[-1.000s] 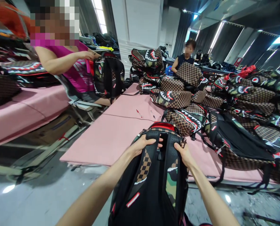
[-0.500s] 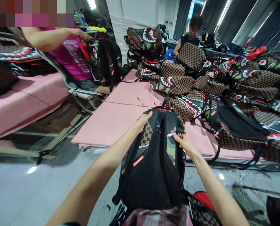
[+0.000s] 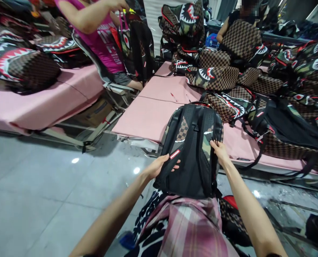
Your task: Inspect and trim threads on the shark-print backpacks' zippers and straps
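Observation:
A black backpack [image 3: 187, 167] with checkered and camouflage patches stands on my lap, its strap side toward me and its top against the table edge. My left hand [image 3: 161, 166] is wrapped round the shoulder strap [image 3: 182, 130] by a red label [image 3: 174, 154], thumb in front and fingertips showing behind. On the other side, my right hand [image 3: 220, 151] is closed at the edge of the camouflage-patched strap [image 3: 207, 142]. A small dark pointed tool [image 3: 216, 138] sticks up from its fingers; its exact kind is unclear.
Piled backpacks [image 3: 219, 76] with shark-mouth prints cover the right of the pink table [image 3: 141, 117], where a red pen [image 3: 173, 97] lies. A co-worker in a pink shirt [image 3: 105, 43] handles another backpack [image 3: 140, 46]. Another person sits at the back behind a checkered backpack [image 3: 241, 43].
My left hand has moved from the backpack's upper left edge down to the strap by the red label. My right hand stays at the right strap. The view has shifted left and down.

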Motion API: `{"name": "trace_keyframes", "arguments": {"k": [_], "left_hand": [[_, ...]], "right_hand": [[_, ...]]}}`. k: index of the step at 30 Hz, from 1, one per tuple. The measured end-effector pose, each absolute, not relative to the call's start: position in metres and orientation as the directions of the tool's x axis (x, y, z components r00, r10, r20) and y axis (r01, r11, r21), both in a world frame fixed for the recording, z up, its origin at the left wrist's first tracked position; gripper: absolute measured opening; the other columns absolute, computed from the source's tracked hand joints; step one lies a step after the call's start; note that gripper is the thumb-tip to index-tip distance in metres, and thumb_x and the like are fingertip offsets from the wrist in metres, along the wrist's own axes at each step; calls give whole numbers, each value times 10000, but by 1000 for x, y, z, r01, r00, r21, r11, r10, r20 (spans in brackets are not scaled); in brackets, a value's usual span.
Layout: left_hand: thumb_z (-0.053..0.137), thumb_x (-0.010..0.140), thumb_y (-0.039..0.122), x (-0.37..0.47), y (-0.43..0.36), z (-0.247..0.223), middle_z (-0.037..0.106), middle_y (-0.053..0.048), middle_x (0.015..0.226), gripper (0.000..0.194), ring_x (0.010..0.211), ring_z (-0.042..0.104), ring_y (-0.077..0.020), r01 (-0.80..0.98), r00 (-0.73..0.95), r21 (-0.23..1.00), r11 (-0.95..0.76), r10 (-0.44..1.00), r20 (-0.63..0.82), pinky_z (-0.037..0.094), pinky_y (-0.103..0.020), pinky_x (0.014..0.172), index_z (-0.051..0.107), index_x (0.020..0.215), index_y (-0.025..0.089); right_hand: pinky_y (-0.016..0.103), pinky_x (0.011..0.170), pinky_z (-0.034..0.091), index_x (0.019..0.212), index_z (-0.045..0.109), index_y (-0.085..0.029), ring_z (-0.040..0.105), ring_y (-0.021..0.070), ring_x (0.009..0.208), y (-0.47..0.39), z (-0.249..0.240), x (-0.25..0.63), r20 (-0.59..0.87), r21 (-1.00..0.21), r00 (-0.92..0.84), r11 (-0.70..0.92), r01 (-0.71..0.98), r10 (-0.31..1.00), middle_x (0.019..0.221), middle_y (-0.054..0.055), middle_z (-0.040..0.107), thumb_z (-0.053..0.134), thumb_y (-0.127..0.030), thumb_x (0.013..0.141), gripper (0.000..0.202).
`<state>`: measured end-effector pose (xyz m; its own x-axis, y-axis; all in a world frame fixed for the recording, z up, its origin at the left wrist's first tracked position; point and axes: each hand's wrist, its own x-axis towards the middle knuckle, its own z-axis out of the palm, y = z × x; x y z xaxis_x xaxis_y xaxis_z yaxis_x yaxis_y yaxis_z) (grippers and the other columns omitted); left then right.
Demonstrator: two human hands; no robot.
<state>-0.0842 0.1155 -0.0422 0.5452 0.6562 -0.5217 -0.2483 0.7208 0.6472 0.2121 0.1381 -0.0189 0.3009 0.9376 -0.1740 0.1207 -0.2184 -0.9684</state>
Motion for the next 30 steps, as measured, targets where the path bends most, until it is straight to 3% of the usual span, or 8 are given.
{"name": "trace_keyframes", "arguments": {"k": [4, 8, 11, 14, 16, 20, 24, 30], "left_hand": [[470, 888, 351, -81, 117, -39, 599, -212, 1164, 393, 890, 660, -259, -268, 566, 633, 726, 651, -507, 527, -310, 701, 572, 1137, 63], [496, 866, 394, -80, 112, -37, 611, -198, 1148, 408, 897, 654, -260, -235, 562, 637, 735, 637, -528, 519, -324, 733, 594, 1092, 68], [565, 809, 433, -84, 124, -27, 647, -152, 1090, 403, 923, 640, -247, -182, 386, 783, 595, 775, -500, 501, -322, 781, 615, 1035, 103], [607, 763, 395, -82, 168, -1, 664, -86, 1045, 343, 997, 602, -218, -18, 38, 978, 210, 977, -209, 458, -301, 859, 621, 1014, 161], [575, 773, 360, -69, 211, 24, 671, -70, 1012, 307, 1008, 588, -209, 113, -38, 993, -25, 999, 29, 428, -304, 903, 625, 1007, 168], [517, 792, 273, -11, 304, 60, 675, -70, 997, 254, 977, 591, -202, 201, 39, 960, -197, 980, 193, 402, -310, 936, 634, 983, 152], [538, 780, 212, 59, 383, 54, 662, -72, 1059, 237, 1041, 566, -218, 245, 188, 948, -202, 969, 158, 359, -324, 989, 645, 985, 162], [596, 748, 231, 131, 456, 9, 648, -64, 1130, 287, 1114, 547, -212, 192, 466, 951, -240, 876, 127, 328, -284, 1023, 679, 1016, 172]], "right_hand": [[222, 447, 207, 560, 426, -193, 290, 73, 477, 101, -28, 207, -236, -946, 261, -282, 159, 936, 500, -70, 356, 649, -574, 593, 443], [219, 419, 272, 574, 506, -180, 367, 88, 444, 40, -41, 190, -323, -919, 220, -360, 160, 921, 481, -50, 438, 648, -591, 593, 435], [256, 504, 401, 669, 597, -164, 496, 136, 527, 12, -39, 186, -353, -927, 205, -370, 52, 913, 554, -8, 554, 670, -558, 614, 404], [267, 525, 436, 906, 640, -182, 534, 146, 540, 24, -20, 199, -371, -923, 301, -314, -222, 878, 606, -8, 604, 704, -487, 642, 408], [244, 483, 421, 1022, 616, -211, 526, 133, 519, 50, -1, 212, -338, -908, 403, -183, -376, 851, 600, -25, 594, 730, -435, 639, 458], [185, 403, 357, 1110, 568, -261, 469, 90, 477, 118, 21, 237, -327, -776, 372, -22, -631, 869, 579, -60, 523, 767, -336, 608, 545], [137, 355, 271, 1038, 570, -270, 387, 53, 427, 166, 4, 255, -410, -626, 205, -111, -772, 889, 545, -88, 440, 758, -279, 606, 471], [165, 357, 250, 788, 556, -227, 344, 65, 420, 190, -35, 269, -438, -522, 27, -230, -821, 899, 533, -76, 375, 735, -314, 653, 241]]}}
